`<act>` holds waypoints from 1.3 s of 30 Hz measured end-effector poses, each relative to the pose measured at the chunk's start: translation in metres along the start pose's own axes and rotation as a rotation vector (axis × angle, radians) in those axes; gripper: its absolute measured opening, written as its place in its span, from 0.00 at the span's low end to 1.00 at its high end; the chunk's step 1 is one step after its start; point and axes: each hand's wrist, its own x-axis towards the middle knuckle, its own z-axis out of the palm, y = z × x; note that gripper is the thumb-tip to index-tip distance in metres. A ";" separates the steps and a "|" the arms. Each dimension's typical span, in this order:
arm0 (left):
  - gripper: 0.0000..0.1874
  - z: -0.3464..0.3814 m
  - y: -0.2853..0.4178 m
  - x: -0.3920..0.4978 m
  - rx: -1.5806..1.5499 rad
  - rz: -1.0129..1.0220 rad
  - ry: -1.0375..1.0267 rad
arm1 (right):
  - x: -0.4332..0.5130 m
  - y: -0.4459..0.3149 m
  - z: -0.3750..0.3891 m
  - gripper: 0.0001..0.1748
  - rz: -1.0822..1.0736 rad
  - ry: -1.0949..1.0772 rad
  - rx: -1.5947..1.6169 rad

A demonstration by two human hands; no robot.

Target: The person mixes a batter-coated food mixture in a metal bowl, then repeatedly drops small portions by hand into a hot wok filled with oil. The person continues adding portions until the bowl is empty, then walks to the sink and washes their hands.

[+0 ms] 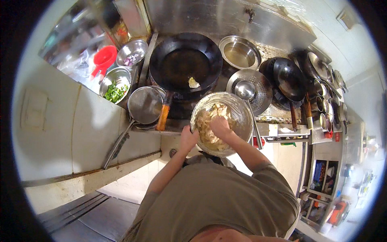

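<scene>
My left hand (189, 139) grips the left side of a steel mixing bowl (245, 121), tilted in front of my body. My right hand (220, 127) is down in the bowl, among pale batter-coated food pieces (208, 134). Its fingertips are hidden, so whether they pinch a piece does not show. Just beyond the bowl sits a large black wok (181, 63) with dark, shiny liquid in its bottom. One pale battered piece (193, 82) lies at the wok's near right side. The wok's wooden handle (163, 117) points toward me, left of the bowl.
Left of the wok are a mesh strainer (145, 104), a bowl of chopped greens (115, 90), a bowl of chopped purple onion (132, 56) and a red scoop (104, 57). To the right are a pot of liquid (239, 54), a perforated skimmer (261, 90), a ladle (245, 90) and stacked woks (288, 78).
</scene>
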 end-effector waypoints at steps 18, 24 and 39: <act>0.17 0.002 -0.009 0.002 0.036 0.050 0.040 | -0.047 0.061 -0.016 0.13 0.413 0.556 0.630; 0.15 0.004 -0.014 0.001 0.039 0.094 0.056 | -0.077 0.056 -0.002 0.25 0.461 0.112 0.386; 0.16 -0.001 0.001 0.001 0.066 0.021 0.037 | -0.003 0.062 0.003 0.13 0.491 0.422 0.689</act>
